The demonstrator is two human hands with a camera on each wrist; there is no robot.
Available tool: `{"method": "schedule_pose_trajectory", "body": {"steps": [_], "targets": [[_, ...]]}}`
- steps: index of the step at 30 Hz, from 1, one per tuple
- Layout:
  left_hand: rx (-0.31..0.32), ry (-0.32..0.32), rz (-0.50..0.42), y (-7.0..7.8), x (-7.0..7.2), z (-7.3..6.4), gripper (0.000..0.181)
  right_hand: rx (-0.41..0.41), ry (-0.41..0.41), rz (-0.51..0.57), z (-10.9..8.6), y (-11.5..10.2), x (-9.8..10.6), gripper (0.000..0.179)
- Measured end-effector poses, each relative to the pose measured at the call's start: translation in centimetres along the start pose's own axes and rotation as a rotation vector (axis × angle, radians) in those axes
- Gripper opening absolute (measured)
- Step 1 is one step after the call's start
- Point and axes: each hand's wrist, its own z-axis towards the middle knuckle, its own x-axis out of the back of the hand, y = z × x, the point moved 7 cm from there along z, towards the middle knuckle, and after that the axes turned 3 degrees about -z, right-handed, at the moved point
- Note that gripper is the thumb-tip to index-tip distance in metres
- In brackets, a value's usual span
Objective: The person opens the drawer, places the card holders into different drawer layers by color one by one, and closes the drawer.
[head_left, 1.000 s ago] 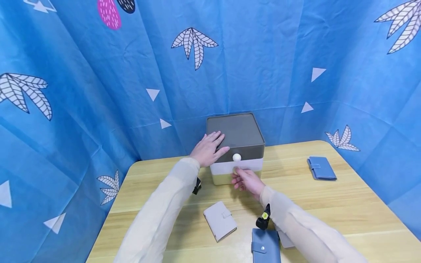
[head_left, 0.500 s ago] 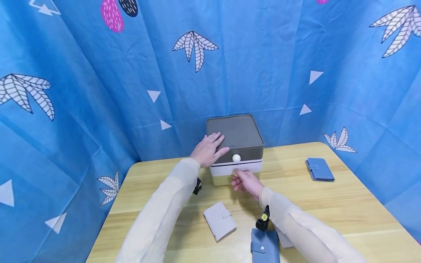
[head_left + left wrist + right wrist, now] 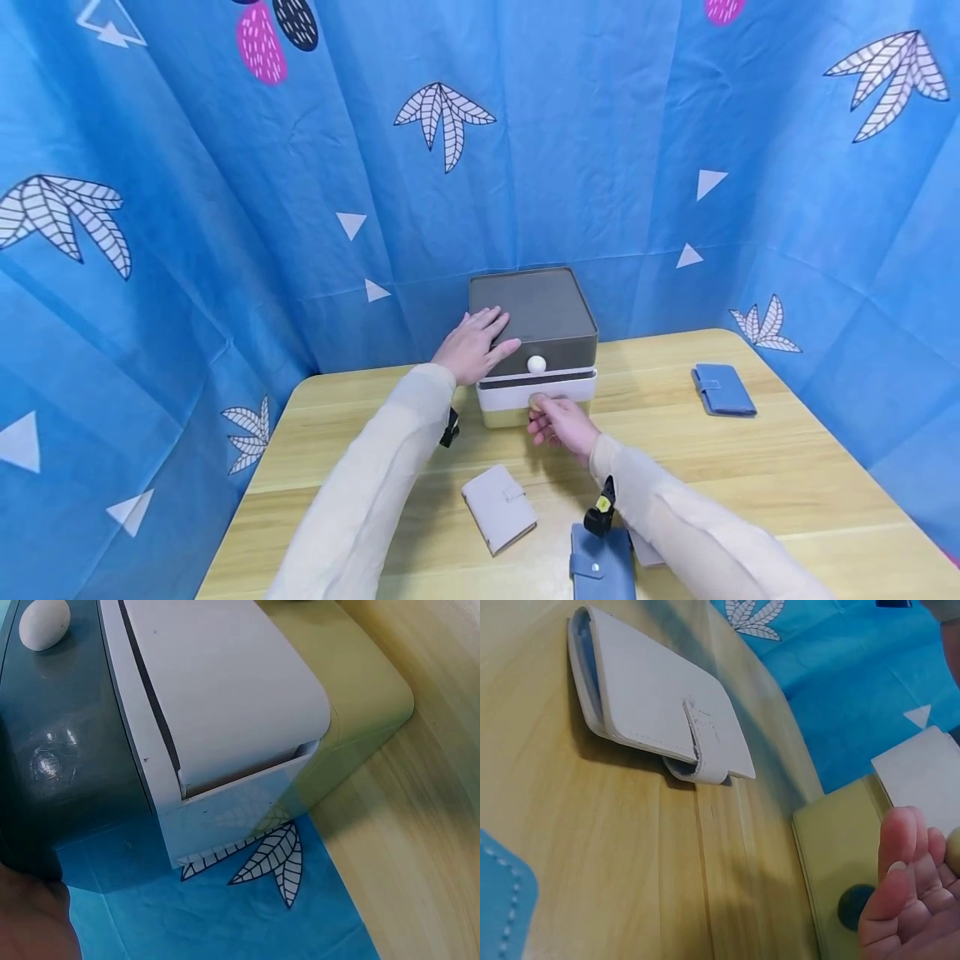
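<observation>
Right hand (image 3: 561, 423) pinching the knob (image 3: 954, 853) of the white middle drawer (image 3: 510, 395), which stood slightly out.
A straight, level pull seemed best, with the left hand (image 3: 472, 348), fingers spread on the top, steadying the three-tier drawer unit (image 3: 540, 304) midway along the worktop's (image 3: 660, 483) far edge. The drawer front looked smooth and round-cornered, between a glossy dark-grey tier (image 3: 573, 353) and a yellow one (image 3: 501, 418).

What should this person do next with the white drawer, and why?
Probably pull the white drawer a little farther out: it stands only slightly open, the right hand holds its knob, and the left hand rests on the gray top tier, likely steadying it.
</observation>
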Motion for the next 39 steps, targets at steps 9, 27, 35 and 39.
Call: {"method": "schedule_pose_trajectory", "body": {"steps": [9, 27, 35, 39], "targets": [[0.002, 0.003, -0.012, 0.1, 0.0, 0.1, 0.072, 0.021, -0.016, -0.066, -1.7, -0.3, 0.2, 0.045], [0.0, 0.023, -0.022, -0.1, 0.0, -0.3, 0.074, 0.138, -0.18, -0.2, -5.2, -0.8, -0.2, 0.048], [0.015, 0.029, -0.019, -0.2, 0.0, -0.3, 0.075, 0.149, -0.204, -0.221, -6.5, -1.1, -0.5, 0.049], [0.024, 0.013, -0.02, -0.1, 0.0, -0.3, 0.075, 0.136, -0.208, -0.222, -7.0, -0.8, -0.5, 0.051]]}}
